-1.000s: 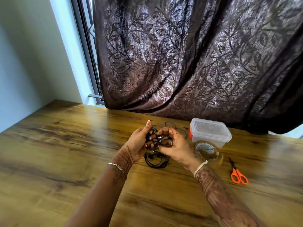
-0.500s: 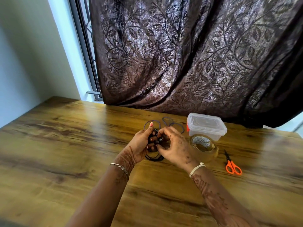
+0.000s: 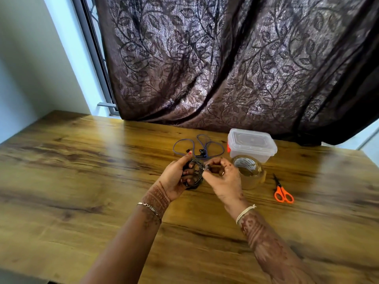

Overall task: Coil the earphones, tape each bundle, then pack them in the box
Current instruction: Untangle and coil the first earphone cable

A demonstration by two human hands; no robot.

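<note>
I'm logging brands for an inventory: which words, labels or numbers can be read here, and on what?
No text is legible.
Roll of clear tape: dark print inside its core, too blurred to read.
Clear plastic lidded box: no marking can be read.
Orange-handled scissors: no text shows.
Coiled black earphones: no text shows.

Two earphones (image 3: pixel 195 173) (image 3: pixel 202 153); one box (image 3: pixel 252 144); one tape roll (image 3: pixel 251 173); one scissors (image 3: pixel 283 193)

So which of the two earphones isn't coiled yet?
The blue earphones, lying in loose loops on the table; the black earphones are a coil gripped in the left hand.
</note>
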